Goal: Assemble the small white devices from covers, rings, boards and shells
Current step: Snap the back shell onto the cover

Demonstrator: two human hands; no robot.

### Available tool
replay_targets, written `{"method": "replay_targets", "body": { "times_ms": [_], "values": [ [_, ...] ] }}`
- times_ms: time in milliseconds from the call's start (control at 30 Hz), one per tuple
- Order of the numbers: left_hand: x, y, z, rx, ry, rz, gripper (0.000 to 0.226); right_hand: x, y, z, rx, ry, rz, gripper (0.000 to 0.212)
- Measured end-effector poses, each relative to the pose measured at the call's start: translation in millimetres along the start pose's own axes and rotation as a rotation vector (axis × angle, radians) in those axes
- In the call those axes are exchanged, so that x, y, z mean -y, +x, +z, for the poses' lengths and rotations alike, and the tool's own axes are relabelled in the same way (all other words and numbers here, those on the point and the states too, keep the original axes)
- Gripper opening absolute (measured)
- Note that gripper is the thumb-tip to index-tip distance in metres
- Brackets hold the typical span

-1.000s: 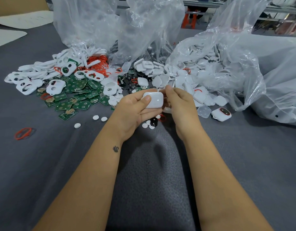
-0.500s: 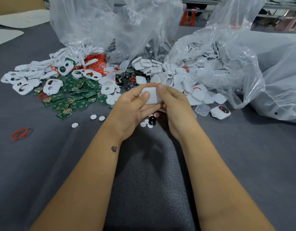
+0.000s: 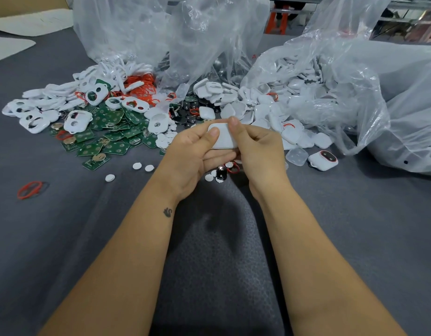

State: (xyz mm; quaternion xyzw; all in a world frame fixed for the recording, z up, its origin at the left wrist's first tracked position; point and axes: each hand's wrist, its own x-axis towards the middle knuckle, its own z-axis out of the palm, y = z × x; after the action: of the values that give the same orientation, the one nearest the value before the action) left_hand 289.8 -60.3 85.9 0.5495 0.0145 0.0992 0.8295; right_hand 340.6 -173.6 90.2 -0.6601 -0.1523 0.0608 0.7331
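I hold the white device (image 3: 223,138) between both hands: left hand (image 3: 195,154) cradling it, thumb on top; right hand (image 3: 255,146) pinching its right edge. Left of the grip, green boards (image 3: 112,139); right, a finished device (image 3: 323,160). No legible writing.

The table (image 3: 64,238) wears grey cloth — matt, with a fine pebbled weave. The shell (image 3: 223,138) looks like smooth white plastic with a soft sheen. The covers (image 3: 39,117) are the same white plastic, slightly glossy. The boards (image 3: 112,132) are green and glossy, with small metal-looking discs on some. The rings (image 3: 30,189) look like thin red rubber. The bags (image 3: 355,93) are clear plastic film — crinkled and shiny. One lid (image 3: 297,156) is translucent, frosted plastic. The finished device (image 3: 323,160) is smooth white plastic with a dark glossy window.
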Motion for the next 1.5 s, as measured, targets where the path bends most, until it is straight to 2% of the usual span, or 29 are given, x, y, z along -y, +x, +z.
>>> {"method": "replay_targets", "body": {
  "times_ms": [67,133,233,367,500,667,767,833,900,967,1033,1133,1333,1500],
  "values": [
    [1,0,1,-0.037,0.008,0.008,0.024,0,3,-1,0.030,-0.011,0.045,0.027],
    [2,1,2,-0.087,0.038,0.019,0.024,1,4,-3,0.128,0.033,0.129,0.030],
    [4,2,4,-0.211,0.193,0.066,0.021,1,3,-4,0.236,-0.071,0.074,0.018],
    [6,2,1,-0.324,0.458,0.186,0.021,6,1,-7,0.161,-0.005,0.052,0.017],
    [6,2,-3,-0.274,0.533,0.167,0.030,9,-1,-9,0.151,0.048,0.059,0.020],
    [4,3,-3,-0.204,0.477,0.122,0.032,8,-3,-2,0.083,0.022,-0.018,0.016],
    [3,3,1,-0.196,0.277,0.092,0.036,7,-3,4,0.075,0.027,-0.059,0.003],
    [3,2,3,-0.163,0.190,0.049,0.036,5,-2,6,0.081,0.000,-0.063,0.011],
    [5,3,5,-0.178,0.179,0.030,0.026,5,-2,5,0.051,-0.043,-0.094,0.010],
    [6,5,4,-0.260,0.207,0.087,0.022,6,-2,4,0.033,-0.092,-0.127,0.011],
    [4,5,2,-0.307,0.214,0.196,0.032,6,-3,3,0.051,-0.194,-0.162,0.014],
    [0,5,0,-0.254,0.181,0.237,0.032,5,-2,4,0.061,-0.381,-0.206,0.021],
    [0,3,1,-0.246,0.123,0.180,0.020,10,-5,4,0.036,-0.195,-0.247,0.014],
    [1,1,2,-0.196,0.125,0.203,0.016,13,-4,-2,-0.009,-0.266,-0.315,0.019]
  ]
}}
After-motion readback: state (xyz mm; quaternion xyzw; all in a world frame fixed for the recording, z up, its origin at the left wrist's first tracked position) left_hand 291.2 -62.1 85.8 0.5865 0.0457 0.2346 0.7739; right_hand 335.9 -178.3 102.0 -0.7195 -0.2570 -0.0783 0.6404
